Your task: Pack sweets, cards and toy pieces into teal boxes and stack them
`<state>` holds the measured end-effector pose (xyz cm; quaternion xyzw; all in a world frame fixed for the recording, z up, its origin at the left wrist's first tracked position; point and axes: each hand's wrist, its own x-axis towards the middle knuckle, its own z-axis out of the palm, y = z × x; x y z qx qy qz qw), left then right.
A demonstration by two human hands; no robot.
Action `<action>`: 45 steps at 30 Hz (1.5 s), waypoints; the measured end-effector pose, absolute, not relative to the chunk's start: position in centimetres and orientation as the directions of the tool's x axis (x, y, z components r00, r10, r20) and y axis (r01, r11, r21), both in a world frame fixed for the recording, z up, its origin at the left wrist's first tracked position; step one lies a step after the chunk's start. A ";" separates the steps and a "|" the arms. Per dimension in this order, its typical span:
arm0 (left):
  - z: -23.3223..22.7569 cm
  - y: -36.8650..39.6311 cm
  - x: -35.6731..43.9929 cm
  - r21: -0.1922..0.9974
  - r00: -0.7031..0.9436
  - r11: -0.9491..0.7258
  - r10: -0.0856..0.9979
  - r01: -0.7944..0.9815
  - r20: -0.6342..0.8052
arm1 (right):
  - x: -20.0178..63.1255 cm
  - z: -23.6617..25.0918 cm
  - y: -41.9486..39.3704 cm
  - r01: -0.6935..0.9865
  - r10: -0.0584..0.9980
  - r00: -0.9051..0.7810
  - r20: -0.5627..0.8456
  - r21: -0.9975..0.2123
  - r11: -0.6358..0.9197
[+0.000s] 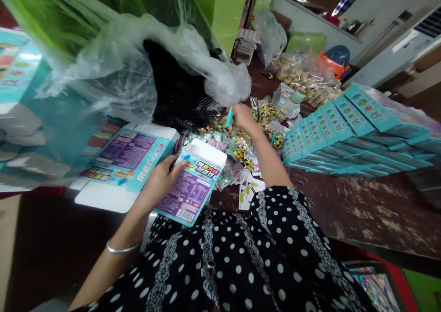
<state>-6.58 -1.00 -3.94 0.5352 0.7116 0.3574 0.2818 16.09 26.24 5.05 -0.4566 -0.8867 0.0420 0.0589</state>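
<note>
Small teal cardboard box (191, 183), flap open, gripped in left hand (160, 181) over the lap. Nothing seen inside yet. Right hand (242, 116) out over heap of little clear packets of coloured beads (237, 149), fingers pinched on thin teal stick (229, 117). Long row of shut teal boxes (347, 133) already stacked on brown table (361, 211). Flat unfolded teal boxes (127, 162) waiting nearby.

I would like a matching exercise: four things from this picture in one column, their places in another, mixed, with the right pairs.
1. small teal open cardboard box
2. thin teal stick
3. row of closed teal boxes
4. flat unfolded teal carton

A. on the brown table, right side
B. in the left hand
C. lying under the clear plastic bag
D. in the right hand

Pairs: 1-B, 2-D, 3-A, 4-C
</note>
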 end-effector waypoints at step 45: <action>-5.1 -2.1 -4.3 0.921 -0.352 0.142 0.936 0.363 -0.006 | 33.2 -0.9 20.7 0.913 0.919 -0.344 -0.190 -0.296 0.281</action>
